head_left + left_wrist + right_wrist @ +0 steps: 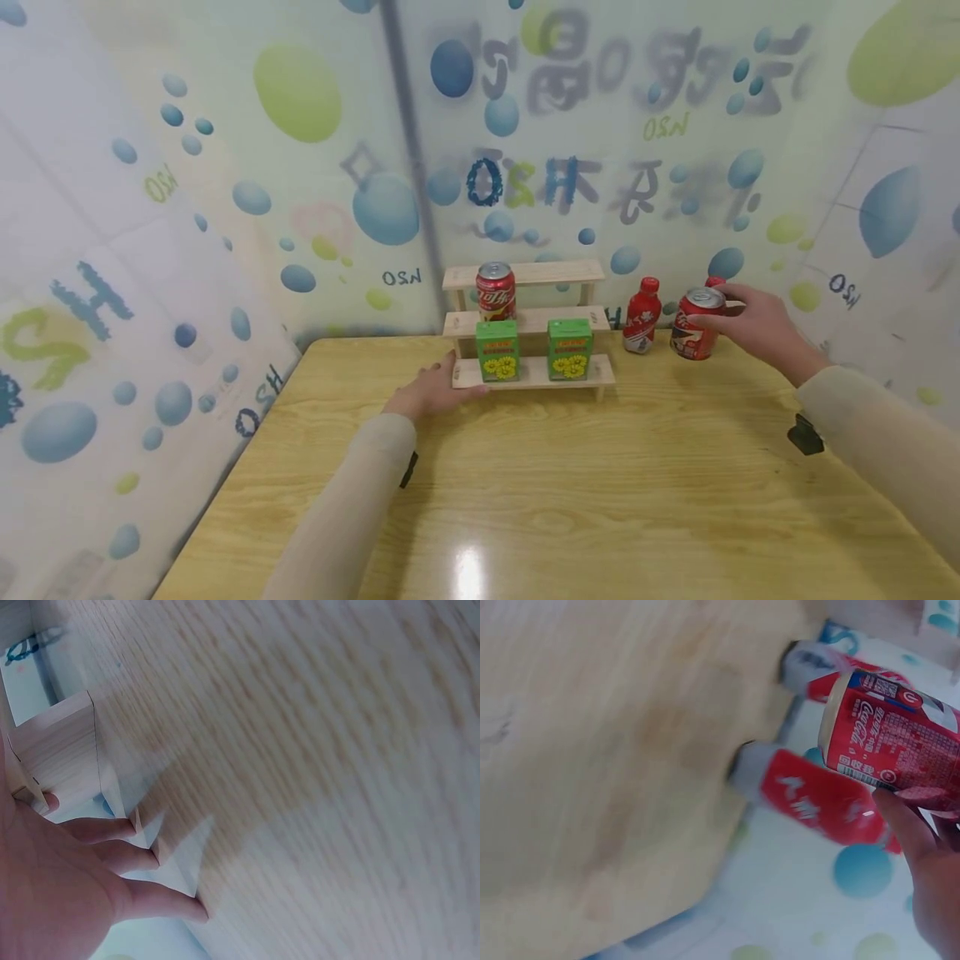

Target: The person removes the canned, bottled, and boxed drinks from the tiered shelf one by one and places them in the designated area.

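Observation:
My right hand grips a red Coca-Cola can near its top. In the right wrist view the can hangs tilted in that view, its bottom rim visible, thumb and fingers round its upper part. Behind it stands a red-capped bottle, mostly hidden in the head view. My left hand rests at the left end of a three-step wooden rack; the left wrist view shows its extended fingers with their tips at the tabletop. Another red can stands on the rack's middle step.
Two green drink cartons, the left carton and the right carton, stand on the bottom step. A red bottle is right of the rack. The wooden table meets a printed curtain behind.

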`<state>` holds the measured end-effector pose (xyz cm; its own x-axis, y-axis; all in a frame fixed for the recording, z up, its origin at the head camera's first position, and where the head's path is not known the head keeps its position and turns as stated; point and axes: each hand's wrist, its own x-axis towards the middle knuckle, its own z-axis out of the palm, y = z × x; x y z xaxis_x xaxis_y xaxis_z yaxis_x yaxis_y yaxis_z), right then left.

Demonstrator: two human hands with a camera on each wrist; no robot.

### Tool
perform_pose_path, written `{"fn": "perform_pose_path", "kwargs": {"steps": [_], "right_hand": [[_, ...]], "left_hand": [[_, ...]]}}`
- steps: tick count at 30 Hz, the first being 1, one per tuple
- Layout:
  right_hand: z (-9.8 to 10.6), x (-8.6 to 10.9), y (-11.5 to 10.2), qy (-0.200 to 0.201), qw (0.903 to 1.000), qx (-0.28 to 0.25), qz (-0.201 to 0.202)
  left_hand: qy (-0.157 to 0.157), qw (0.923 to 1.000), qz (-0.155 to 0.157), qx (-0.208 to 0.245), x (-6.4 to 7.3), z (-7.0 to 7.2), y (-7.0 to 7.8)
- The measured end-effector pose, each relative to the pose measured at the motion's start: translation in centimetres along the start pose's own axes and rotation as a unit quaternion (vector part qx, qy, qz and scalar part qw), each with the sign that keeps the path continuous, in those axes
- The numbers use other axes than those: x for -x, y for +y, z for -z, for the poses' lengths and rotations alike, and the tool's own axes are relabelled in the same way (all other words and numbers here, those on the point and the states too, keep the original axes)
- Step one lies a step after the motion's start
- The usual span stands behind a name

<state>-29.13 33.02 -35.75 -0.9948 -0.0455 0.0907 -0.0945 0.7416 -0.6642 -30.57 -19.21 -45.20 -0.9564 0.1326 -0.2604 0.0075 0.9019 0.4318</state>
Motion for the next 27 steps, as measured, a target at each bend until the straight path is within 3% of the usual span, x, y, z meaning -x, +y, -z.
{"fn": "perform_pose_path", "kwargs": {"steps": [9, 27], "right_hand": [[-1.4, 0.7, 4.1, 0.056, 0.9984, -0.007, -0.01], [-2.1, 2.2, 6.3, 0.057, 0.9972, 0.009, -0.049]], "left_hand": [[0.001, 1.0, 0.003, -0.007, -0.1, 0.0, 0.0], [0.007, 0.9999, 0.01, 0.002, -0.1, -0.1, -0.2]]}}
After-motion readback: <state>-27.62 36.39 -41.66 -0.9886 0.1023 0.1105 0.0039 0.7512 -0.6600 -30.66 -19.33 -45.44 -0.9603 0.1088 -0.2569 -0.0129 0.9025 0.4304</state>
